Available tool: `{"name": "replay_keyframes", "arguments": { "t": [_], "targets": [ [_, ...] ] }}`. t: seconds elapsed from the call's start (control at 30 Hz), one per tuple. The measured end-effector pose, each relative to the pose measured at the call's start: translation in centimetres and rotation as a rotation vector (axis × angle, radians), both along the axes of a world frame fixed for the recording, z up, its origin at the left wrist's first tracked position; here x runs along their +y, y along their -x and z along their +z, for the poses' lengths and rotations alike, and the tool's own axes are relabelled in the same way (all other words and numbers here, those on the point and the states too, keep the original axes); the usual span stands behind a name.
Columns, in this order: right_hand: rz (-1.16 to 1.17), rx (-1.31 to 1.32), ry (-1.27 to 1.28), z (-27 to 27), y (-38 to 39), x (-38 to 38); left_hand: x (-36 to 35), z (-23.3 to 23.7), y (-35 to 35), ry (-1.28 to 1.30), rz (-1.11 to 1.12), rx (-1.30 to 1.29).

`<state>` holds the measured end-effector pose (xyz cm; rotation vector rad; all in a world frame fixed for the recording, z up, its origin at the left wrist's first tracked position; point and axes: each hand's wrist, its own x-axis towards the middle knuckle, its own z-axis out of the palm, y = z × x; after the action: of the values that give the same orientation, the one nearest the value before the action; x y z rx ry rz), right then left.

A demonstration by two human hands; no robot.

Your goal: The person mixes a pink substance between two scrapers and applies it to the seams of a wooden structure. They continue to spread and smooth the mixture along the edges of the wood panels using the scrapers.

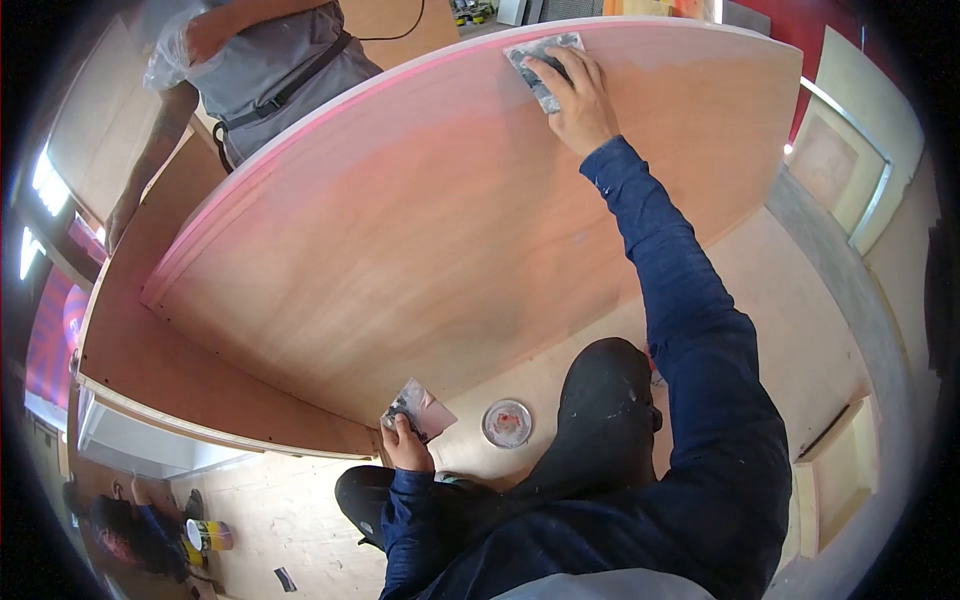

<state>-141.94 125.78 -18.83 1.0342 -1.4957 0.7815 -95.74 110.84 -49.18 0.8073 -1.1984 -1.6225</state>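
My right hand is closed on a grey, smeared scraper, which lies against the upper edge of a large curved wooden panel. Pink and whitish smears run along that edge. Low at the panel's near left corner, my left hand grips a second scraper with dark and pale pink patches on it. A round tin lid with reddish and grey residue lies to the right of my left hand, beside my knee.
A person in grey stands behind the panel at the upper left. Another person is low at the left, near a bucket. A wooden box frame lies at the right.
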Motion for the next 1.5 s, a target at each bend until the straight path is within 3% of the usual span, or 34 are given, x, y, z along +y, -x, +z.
{"name": "replay_keyframes", "arguments": {
  "t": [0.43, 0.73, 0.9, 1.5],
  "targets": [
    [0.041, -0.023, 0.021, -0.2, 0.7, -1.2, 0.6, 1.6, 0.1, 0.015, -0.038, -0.079],
    [0.036, -0.020, 0.067, -0.9, 0.9, -1.7, -0.2, -1.0, -0.4, -0.003, -0.076, 0.007],
    [0.075, -0.088, -0.065, -2.0, -0.8, 0.7, 0.4, -0.2, -0.3, 0.052, -0.055, -0.076],
    [0.081, -0.038, 0.051, -0.2, 4.5, 1.8, 0.5, 0.5, 0.4, -0.008, 0.007, -0.034]
  ]
}}
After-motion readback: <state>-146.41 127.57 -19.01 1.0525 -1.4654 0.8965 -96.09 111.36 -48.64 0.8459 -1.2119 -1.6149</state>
